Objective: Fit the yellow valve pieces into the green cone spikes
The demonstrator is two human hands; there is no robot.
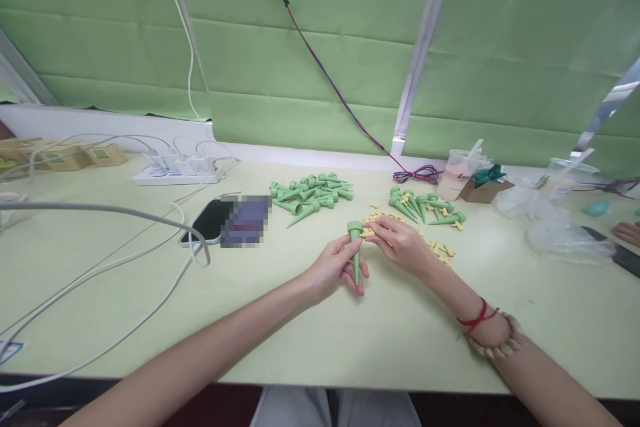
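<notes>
My left hand (336,268) is closed on a green plastic watering spike (356,255), holding it upright with its wide cap on top and the tip pointing down. The fingers of my right hand (400,243) pinch a small yellow plastic valve (367,233) against the side of the spike, just under the cap. Whether the valve sits in the spike's hole is hidden by the fingers. Behind and beside my right hand lie loose yellow valves (443,251). A heap of green spikes (313,193) lies at the back; another group of spikes (425,205), some with yellow valves, lies further right.
At the left are a phone (207,223), a power strip (175,170) and loose white cables (125,257). Drink cups (456,173), a small cardboard box (485,191) and plastic bags (563,237) stand at the right. Another person's hand (627,233) rests at the far right edge.
</notes>
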